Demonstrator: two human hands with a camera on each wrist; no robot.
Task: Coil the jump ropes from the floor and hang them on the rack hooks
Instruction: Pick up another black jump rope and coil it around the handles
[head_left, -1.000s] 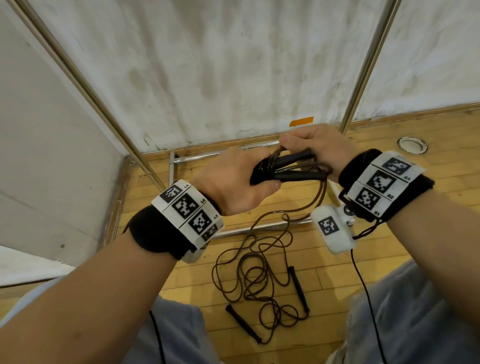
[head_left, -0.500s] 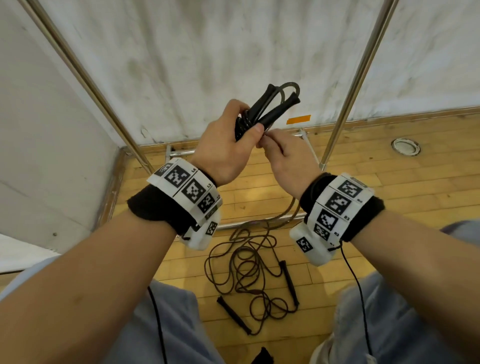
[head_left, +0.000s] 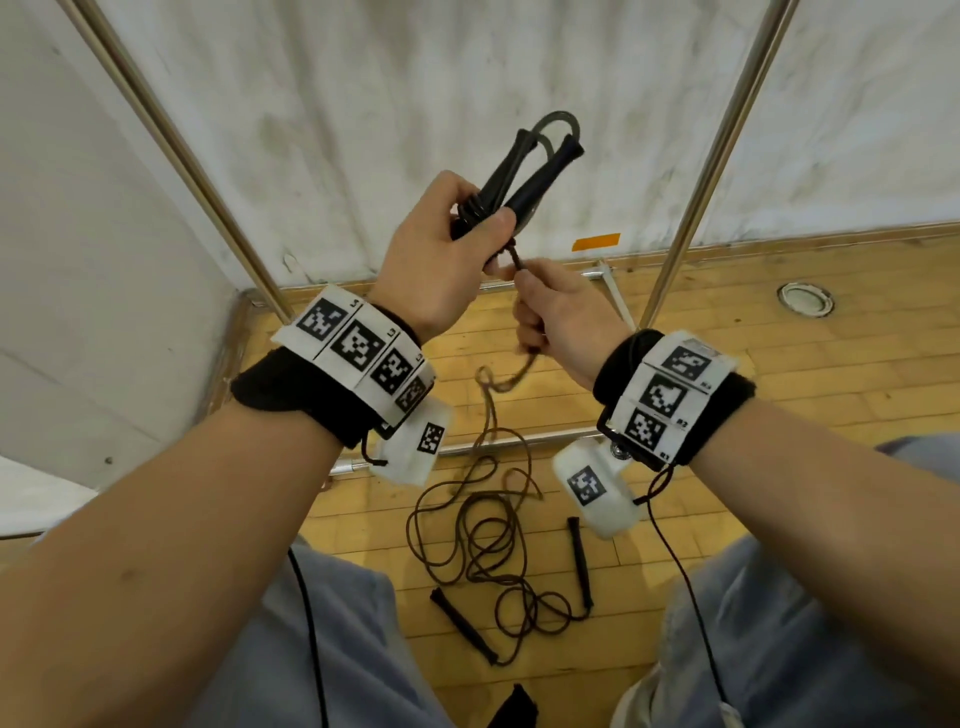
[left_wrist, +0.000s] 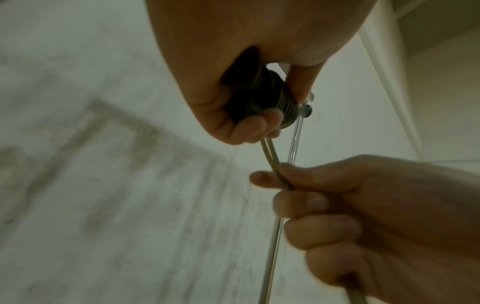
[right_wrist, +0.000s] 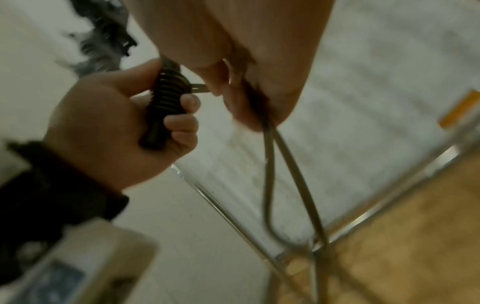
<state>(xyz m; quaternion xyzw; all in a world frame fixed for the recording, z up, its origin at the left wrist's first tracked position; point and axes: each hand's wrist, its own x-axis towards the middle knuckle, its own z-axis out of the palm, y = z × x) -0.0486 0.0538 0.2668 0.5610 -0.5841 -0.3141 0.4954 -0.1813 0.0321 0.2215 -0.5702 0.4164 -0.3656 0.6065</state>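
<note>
My left hand (head_left: 447, 249) grips a black jump rope's two handles (head_left: 524, 176), which point up and away, with cord wound tightly round them (right_wrist: 168, 90). Just below it my right hand (head_left: 556, 312) grips the doubled loose end of that cord (left_wrist: 272, 162); a short loop (right_wrist: 283, 185) hangs blurred beneath my fist. A second jump rope (head_left: 488, 540), brown cord with black handles, lies tangled on the wooden floor between my knees. The rack's chrome uprights (head_left: 722, 150) rise in front of the white wall. No hooks are in view.
The rack's base bars (head_left: 519, 441) run across the wood floor (head_left: 810, 395) just beyond the tangled rope. A round floor fitting (head_left: 805, 299) sits at the right. An orange tape strip (head_left: 596, 242) marks the wall's foot. A white wall corner closes the left side.
Both hands rose from waist level. The handles swung from lying sideways to pointing up in my left hand. My right hand left the handles and slid down onto the loose cord.
</note>
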